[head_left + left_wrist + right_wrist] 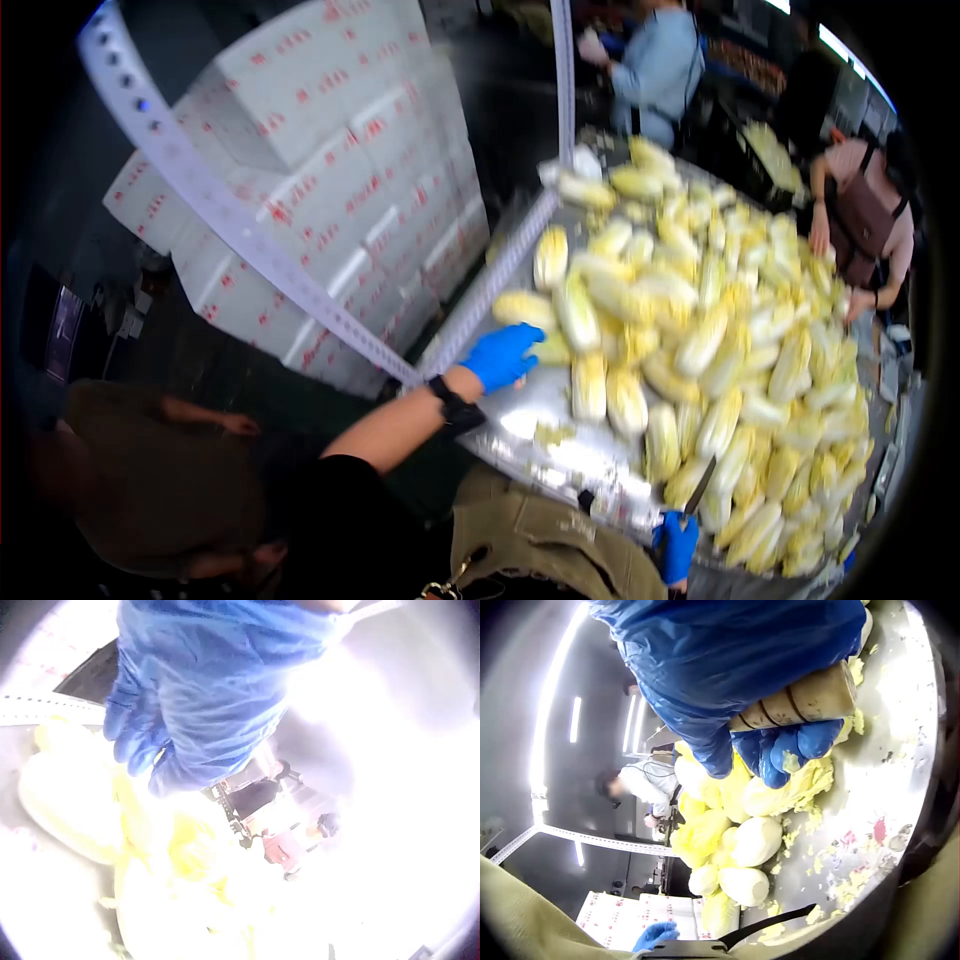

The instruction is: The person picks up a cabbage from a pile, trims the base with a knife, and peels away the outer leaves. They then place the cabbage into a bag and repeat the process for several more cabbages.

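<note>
My left hand [503,357], in a blue glove, reaches to the left edge of a heap of napa cabbages [700,330]. Its fingertips overlap a pale green-yellow cabbage [553,349] there, and in the left wrist view the gloved fingers [135,742] extend down toward washed-out yellow cabbages [142,825]. Down by the near edge of the metal table [520,430], my right hand [677,545] grips a knife [703,483], blade pointing up over the cabbages. The right wrist view shows those gloved fingers curled round its wooden handle [802,697].
White foam boxes [340,190] with red print are stacked beyond a perforated metal strut [230,235]. Leaf scraps [847,889] litter the table. A person in pink [870,215] stands at the far right side, another in light blue [657,75] at the back.
</note>
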`<state>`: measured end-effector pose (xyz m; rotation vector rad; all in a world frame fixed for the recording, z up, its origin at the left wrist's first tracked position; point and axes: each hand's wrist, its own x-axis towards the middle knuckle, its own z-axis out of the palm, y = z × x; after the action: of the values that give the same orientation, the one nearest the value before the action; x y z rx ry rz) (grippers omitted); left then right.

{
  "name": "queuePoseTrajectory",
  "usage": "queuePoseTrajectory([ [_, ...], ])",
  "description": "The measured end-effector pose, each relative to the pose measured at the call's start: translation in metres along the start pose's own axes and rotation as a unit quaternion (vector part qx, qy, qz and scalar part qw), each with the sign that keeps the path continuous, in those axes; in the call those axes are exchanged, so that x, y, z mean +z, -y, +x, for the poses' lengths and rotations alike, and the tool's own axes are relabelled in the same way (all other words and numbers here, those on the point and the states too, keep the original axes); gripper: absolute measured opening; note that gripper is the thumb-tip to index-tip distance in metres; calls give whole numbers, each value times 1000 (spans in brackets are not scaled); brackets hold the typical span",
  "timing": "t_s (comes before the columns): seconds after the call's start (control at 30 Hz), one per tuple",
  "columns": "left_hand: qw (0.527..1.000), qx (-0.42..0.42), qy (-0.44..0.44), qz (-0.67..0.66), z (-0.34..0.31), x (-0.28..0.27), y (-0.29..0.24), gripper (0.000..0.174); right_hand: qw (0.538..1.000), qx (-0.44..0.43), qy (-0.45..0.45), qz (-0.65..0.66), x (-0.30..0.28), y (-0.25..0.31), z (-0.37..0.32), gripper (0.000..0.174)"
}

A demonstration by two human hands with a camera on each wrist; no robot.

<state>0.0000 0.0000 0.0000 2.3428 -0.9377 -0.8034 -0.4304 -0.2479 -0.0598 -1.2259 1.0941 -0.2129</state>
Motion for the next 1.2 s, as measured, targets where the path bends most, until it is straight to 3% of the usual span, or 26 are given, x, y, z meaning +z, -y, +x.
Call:
queuePoseTrajectory([
  [0.03,996,52,-68,12,28,14,4,57,1000,3,-2,-24,4,-9,12,16],
  [0.07,977,154,-103,105,64,36,19,61,998,-1,-4,-55,6,-18,23,16],
  [0.1,913,281,-190,227,101,-22,-2,66,995,-74,-4,-64,29,25,42,15],
  [0.2,894,291,-29,341,128,17,11,82,998,-47,-11,-51,35,34,-3,19],
  [0.23,881,295,-13,369,129,6,-2,77,998,-31,-22,-47,46,55,-23,23],
  [0.27,873,300,-19,383,138,0,-6,70,997,-42,-25,-57,56,67,-35,28],
  [0.3,869,303,-15,391,146,1,-9,64,998,-57,20,-2,17,-4,20,15],
  [0.37,869,337,-53,359,182,22,16,51,998,-45,-35,1,35,11,-13,14],
  [0.5,817,387,-36,427,175,0,-6,43,998,7,-63,5,39,0,-29,15],
  [0.57,851,416,-55,316,179,-7,2,39,995,-5,-95,17,51,7,-46,15],
  [0.6,883,366,-39,291,174,-12,-5,37,995,-23,-97,15,53,11,-53,16],
  [0.63,888,390,-62,236,166,-22,-10,40,992,-25,-123,2,55,9,-58,17],
  [0.67,915,339,-35,215,159,-29,-16,44,990,-39,-133,14,57,6,-63,17],
  [0.73,939,291,-86,162,143,-47,-23,50,987,5,-161,20,62,11,-71,14],
  [0.8,947,279,-155,-41,142,-47,3,51,985,12,-169,23,70,9,-80,14],
  [0.83,952,214,-128,-179,130,-49,7,58,986,7,-167,27,75,7,-81,14],
  [0.87,919,183,-105,-332,126,-45,9,62,983,14,-178,40,79,0,-79,14],
  [0.9,859,145,-77,-486,118,-34,7,66,981,8,-189,35,78,4,-85,14],
  [0.93,708,157,-29,-688,102,-28,-13,62,980,7,-194,37,83,9,-85,13],
  [0.97,641,150,36,-752,97,-20,-18,68,979,7,-201,40,86,13,-87,13],
  [1.03,594,172,128,-775,69,-14,-66,78,974,-27,-221,38,93,22,-87,12],
  [1.13,575,169,329,-730,52,14,-115,98,967,-89,-211,108,99,44,-92,15],
  [1.2,594,170,392,-682,43,43,-132,102,960,-139,-206,128,105,62,-93,19],
])
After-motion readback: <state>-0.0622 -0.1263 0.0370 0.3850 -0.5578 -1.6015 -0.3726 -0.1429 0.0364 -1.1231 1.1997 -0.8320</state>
